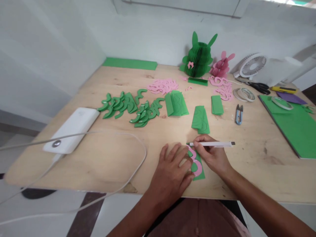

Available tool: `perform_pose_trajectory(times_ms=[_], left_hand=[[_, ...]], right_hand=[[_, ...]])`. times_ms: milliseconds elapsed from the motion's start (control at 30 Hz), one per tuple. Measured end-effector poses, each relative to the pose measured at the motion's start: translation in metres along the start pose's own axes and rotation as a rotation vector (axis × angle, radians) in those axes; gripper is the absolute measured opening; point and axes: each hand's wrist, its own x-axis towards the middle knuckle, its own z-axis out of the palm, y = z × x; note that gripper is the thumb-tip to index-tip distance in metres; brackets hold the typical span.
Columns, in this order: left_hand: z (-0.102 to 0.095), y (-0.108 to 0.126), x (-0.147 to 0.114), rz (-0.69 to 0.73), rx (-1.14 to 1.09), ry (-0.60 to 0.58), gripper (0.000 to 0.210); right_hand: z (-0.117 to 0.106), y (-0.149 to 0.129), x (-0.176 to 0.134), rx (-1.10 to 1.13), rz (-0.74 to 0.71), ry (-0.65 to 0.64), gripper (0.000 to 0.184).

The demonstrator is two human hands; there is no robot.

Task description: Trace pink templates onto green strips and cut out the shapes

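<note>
My left hand (172, 169) lies spread on the table near its front edge, fingers pressing down a pink paper cutout (197, 167). The cutout has a curved, double-looped shape and rests on a folded green paper piece (201, 174). In my right hand (213, 156) is a white pen (217, 144), its tip at the top end of the cutout. Just beyond lie green paper pieces (200, 119) with curved lines drawn on them. Farther back is another stack of marked green pieces (176, 103), with a small folded green piece (217, 105) to its right.
Green cutouts (118, 104) and a white power bank (72, 130) with a looping cable (145, 153) are at left. Pink cutouts (163, 86), green and pink paper figures (199, 61), and a fan (253, 65) stand behind. Blue snips (239, 115) and green sheets (293, 128) lie right.
</note>
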Motion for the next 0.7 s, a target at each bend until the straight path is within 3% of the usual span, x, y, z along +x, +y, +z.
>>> perform_pose_trajectory(times_ms=[700], left_hand=[[0.0004,0.0001,-0.0003,-0.005,-0.001,-0.005,0.029]], right_hand=[[-0.0013,-0.0018,-0.0001,-0.083,-0.019,-0.037,0.014]])
